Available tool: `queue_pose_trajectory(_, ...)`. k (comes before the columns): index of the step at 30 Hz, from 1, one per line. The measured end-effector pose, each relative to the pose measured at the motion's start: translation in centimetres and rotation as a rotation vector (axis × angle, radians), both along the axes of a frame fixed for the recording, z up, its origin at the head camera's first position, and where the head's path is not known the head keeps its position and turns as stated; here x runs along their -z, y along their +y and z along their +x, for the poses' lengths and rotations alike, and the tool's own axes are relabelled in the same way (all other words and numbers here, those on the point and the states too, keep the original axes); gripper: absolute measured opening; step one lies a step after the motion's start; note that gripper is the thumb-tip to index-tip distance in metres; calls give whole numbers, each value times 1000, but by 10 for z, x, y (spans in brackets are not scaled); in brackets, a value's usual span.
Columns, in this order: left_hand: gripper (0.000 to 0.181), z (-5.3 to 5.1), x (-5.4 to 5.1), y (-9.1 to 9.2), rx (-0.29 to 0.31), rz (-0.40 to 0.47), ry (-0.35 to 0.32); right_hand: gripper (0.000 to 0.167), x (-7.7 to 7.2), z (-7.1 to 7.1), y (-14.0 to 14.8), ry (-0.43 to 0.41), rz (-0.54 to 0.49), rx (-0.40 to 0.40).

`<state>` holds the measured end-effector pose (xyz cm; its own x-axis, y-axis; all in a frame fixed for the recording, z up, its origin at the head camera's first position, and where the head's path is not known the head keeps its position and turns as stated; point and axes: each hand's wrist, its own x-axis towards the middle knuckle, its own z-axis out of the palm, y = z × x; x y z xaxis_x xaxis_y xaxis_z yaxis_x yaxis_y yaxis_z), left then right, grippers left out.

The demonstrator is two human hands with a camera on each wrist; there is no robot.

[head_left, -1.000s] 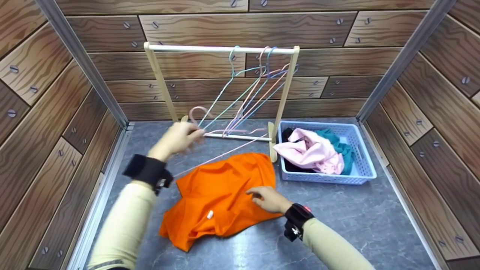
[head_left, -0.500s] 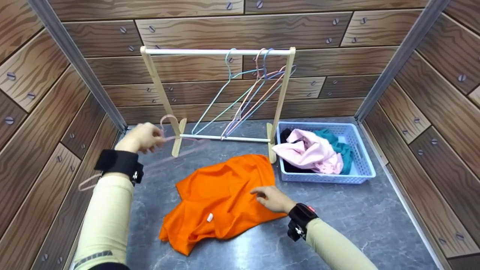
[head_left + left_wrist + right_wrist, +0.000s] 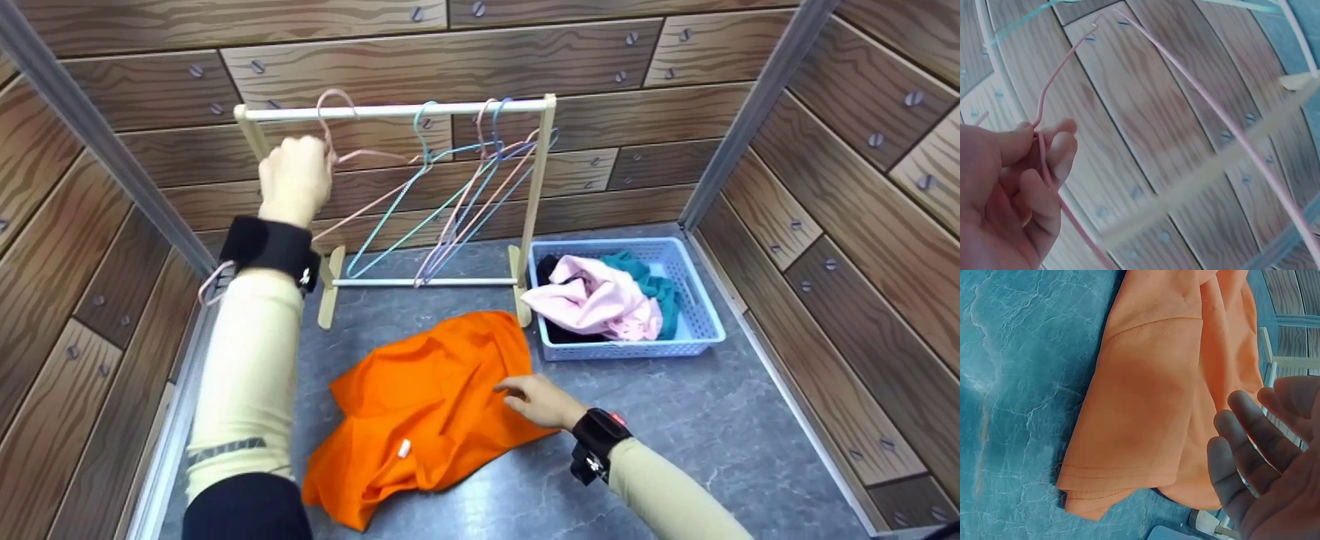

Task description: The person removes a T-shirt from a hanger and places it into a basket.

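Observation:
My left hand [image 3: 295,176] pinches a pink clothes hanger [image 3: 371,153] just below its hook. That hook is up at the rack's white top bar [image 3: 375,112], near its left end; whether it bears on the bar I cannot tell. In the left wrist view, thumb and fingers close round the neck of the hanger [image 3: 1053,84]. My right hand [image 3: 541,400] is held over the right side of an orange garment [image 3: 427,409] spread on the floor. In the right wrist view its fingers [image 3: 1247,439] are loosely bent beside the cloth, with nothing in them.
Several hangers, among them a teal hanger [image 3: 390,210] and a blue hanger [image 3: 498,124], hang toward the rack's right end. A light blue basket [image 3: 701,315] right of the rack holds a pink cloth [image 3: 592,296], a teal cloth [image 3: 660,292] and something black. Wood-patterned walls enclose the floor.
My left hand first drew the pink hanger left, away from the rack, then raised it to the top bar. The right hand has stayed nearly still over the orange garment.

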<state>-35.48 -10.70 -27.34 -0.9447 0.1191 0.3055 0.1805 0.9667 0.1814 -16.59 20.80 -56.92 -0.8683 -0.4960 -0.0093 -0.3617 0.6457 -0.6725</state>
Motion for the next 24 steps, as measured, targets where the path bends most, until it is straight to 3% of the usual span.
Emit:
queue_pose_trajectory(4, 36, -13, -3, 28, -44, -2, 17, 26, 4, 1, 2, 10, -6, 16)
queue_pose_trajectory(9, 35, -26, 16, 56, -63, 34, 52, 27, 12, 5, 4, -19, 0, 33)
queue_pose_trajectory(15, 34, -32, 32, 65, -62, 89, 76, 26, 20, 6, -2, -65, 11, 39)
queue_pose_trajectory(24, 25, -35, 38, 74, -26, 41, -38, 26, 27, 0, -12, -80, 6, 39)
